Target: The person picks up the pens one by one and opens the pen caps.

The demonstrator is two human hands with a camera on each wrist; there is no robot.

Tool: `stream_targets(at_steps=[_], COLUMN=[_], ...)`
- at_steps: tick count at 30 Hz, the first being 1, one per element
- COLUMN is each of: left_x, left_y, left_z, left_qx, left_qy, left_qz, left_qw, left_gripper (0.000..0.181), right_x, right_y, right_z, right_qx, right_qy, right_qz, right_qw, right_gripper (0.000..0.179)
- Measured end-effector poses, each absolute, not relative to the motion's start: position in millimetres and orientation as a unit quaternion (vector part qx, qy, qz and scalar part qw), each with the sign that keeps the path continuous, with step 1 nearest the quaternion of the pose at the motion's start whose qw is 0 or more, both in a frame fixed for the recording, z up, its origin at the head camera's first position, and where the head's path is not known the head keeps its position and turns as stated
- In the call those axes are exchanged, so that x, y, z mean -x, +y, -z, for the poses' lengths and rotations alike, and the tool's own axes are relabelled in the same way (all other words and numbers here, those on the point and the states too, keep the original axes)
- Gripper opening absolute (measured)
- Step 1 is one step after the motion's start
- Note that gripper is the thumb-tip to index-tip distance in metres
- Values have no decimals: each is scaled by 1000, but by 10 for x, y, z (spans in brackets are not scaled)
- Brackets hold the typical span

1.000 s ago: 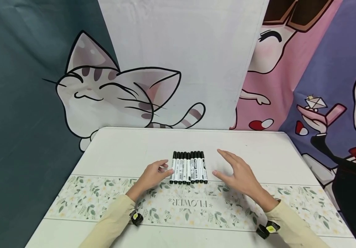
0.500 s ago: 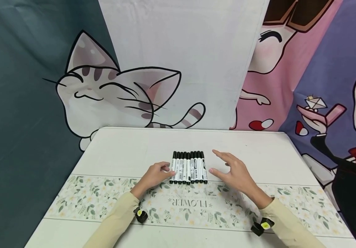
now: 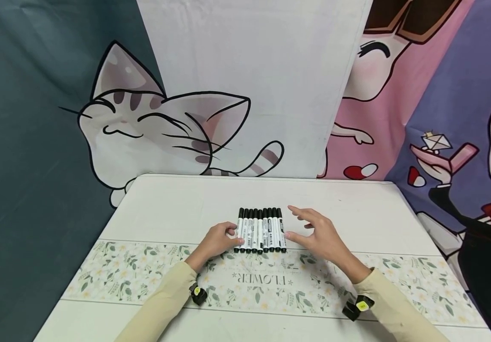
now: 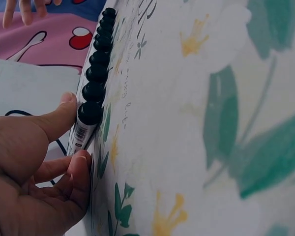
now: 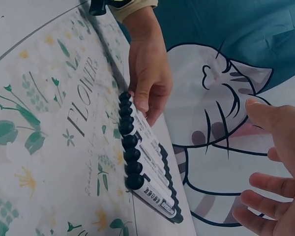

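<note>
Several white markers (image 3: 260,232) with black caps lie side by side in one flat row on the table. My left hand (image 3: 216,240) is at the row's left end, its fingers bent loosely beside the outermost marker (image 4: 86,129). In the left wrist view, the left thumb (image 4: 64,114) lies over that marker's edge, with the fingertips right at its side. My right hand (image 3: 321,238) is spread wide at the row's right end, thumb tip close to the last marker (image 5: 155,199). Nothing is between the right hand's thumb and fingers.
A white table (image 3: 177,199) with a flower-print band (image 3: 262,297) lettered "FLOWER" carries the markers. Behind its back edge hangs a cloth backdrop (image 3: 249,57) with a cartoon cat. Each wrist wears a small black camera (image 3: 198,294).
My right hand has moved left, closer to the row's right end. The left hand has shifted slightly right, its thumb now over the leftmost marker. The markers remain in place.
</note>
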State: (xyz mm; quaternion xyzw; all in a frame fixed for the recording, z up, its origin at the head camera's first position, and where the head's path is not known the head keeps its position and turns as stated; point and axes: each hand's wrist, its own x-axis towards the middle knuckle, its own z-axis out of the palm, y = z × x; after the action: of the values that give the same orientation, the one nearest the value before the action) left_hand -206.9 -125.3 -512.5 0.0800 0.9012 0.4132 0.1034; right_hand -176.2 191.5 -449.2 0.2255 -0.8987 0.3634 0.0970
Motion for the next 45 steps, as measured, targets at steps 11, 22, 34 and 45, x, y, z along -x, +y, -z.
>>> stream_targets(at_steps=[11,22,34,45], left_x=[2053,2015,2023,1924], left_y=[-1276,-1184,-1372,-1440], left_z=[5099,5001,4923,4659], left_qx=[-79,-65,-35,-80], left_qy=[911,933,925,896], left_qz=[-393,-347,-378,-436], left_qw=[102,68,17,-36], left_gripper=[53,43,27,32], right_x=[1834,1947,2018,2028], right_y=[1887,1888,1911,1950], right_z=[4471,4429,4324,4188], right_qx=[-234,-259,-265,-278], right_qy=[-897,-889,-890,-888], right_qz=[-364,-365,-359,-350], right_qw=[93,98,95,107], right_gripper=[74,69,67,69])
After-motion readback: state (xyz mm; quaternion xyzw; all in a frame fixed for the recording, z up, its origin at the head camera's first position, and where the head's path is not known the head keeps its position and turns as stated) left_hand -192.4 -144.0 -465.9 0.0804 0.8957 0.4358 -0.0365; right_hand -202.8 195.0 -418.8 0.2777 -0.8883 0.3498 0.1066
